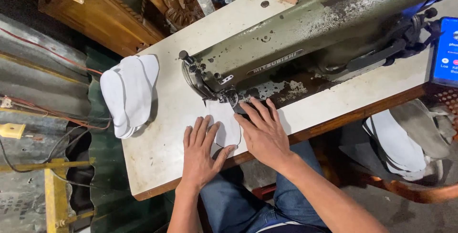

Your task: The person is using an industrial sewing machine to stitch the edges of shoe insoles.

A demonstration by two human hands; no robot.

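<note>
Both hands flat, fingers spread, on white fabric piece

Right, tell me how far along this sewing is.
Done, it seems: a stack of white cut pieces lies at the table's left end. In hand: one white piece sits at the sewing machine's needle, the left hand and right hand pressing it flat. Left, probably: another pile of white pieces waits lower right, beside the knees. Which pile is finished cannot be told for sure.
</note>
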